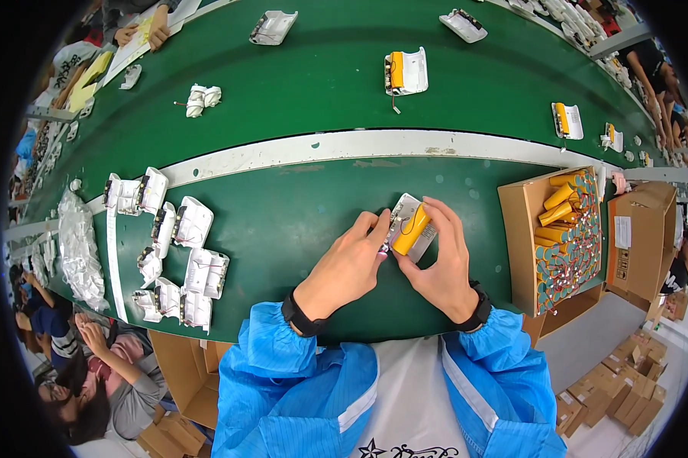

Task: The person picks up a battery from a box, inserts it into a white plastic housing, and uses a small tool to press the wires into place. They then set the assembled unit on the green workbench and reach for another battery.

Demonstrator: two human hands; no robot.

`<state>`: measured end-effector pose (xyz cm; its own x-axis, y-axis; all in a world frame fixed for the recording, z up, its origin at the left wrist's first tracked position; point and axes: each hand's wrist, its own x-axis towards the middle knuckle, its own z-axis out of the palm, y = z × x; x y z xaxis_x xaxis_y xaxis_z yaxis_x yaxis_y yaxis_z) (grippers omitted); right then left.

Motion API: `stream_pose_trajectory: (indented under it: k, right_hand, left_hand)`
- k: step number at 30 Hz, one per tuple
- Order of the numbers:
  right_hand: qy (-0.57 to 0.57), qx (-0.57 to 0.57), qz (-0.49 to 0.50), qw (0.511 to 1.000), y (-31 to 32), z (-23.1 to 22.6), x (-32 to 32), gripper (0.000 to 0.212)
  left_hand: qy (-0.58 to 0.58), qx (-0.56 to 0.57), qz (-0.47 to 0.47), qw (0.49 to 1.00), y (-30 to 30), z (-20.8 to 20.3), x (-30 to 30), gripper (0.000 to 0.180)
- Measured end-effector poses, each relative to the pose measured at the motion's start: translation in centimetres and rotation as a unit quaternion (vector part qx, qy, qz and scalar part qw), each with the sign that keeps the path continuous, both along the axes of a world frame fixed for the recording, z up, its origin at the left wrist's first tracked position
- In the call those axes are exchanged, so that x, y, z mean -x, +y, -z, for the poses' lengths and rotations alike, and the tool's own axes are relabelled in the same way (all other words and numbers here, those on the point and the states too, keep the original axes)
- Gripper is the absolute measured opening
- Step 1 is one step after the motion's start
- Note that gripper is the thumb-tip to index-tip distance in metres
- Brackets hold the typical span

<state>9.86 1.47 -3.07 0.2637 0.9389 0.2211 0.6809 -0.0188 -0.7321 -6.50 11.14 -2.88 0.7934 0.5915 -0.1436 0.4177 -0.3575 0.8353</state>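
In front of me a white plastic half-shell [425,243] with a small circuit board along its left side is held just over the green bench. A yellow cylindrical battery [412,230] lies tilted in it. My left hand [342,267] pinches the shell's left side near the board, fingers closed. My right hand [444,263] spans the battery lengthwise, fingertips at its top end and thumb near its lower end. What lies under the fingertips is hidden. Dark bands are around both wrists.
A cardboard box [518,252] of yellow wired batteries stands at right. White shells with boards [191,221] cluster at left, beside a clear plastic bag [80,248]. Beyond a white rail [283,155], a green belt [313,91] carries a shell with a battery [414,72]. Other people sit around.
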Motion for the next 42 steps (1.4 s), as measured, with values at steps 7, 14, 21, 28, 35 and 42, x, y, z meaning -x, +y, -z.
stream_pose_trajectory:
  k: [7,14,21,28,35,42]
  right_hand:
    - [-0.024,0.01,-0.026,0.999,0.6,-0.4,0.0,0.083]
    - [-0.015,0.0,-0.013,1.0,0.5,0.0,0.4,0.082]
    - [0.016,0.0,0.008,1.0,0.6,0.0,0.5,0.085]
    - [0.038,-0.022,0.01,0.999,0.1,0.2,1.0,0.087]
    - [0.04,0.001,-0.02,0.999,-0.1,0.0,0.6,0.088]
    - [0.025,0.018,-0.033,0.999,-0.1,0.1,0.5,0.089]
  left_hand:
    - [0.006,0.025,-0.002,1.0,0.1,0.0,0.3,0.063]
    - [-0.036,-0.014,-0.014,0.999,-0.8,-1.6,0.3,0.065]
    - [-0.124,-0.122,-0.104,0.979,-0.5,0.1,-1.2,0.045]
    - [-0.117,-0.218,-0.089,0.965,-0.3,0.7,-1.3,0.032]
    - [-0.028,-0.277,-0.02,0.96,-1.2,-0.4,-1.1,0.039]
    - [-0.038,-0.198,-0.064,0.977,-0.9,-1.4,-1.4,0.029]
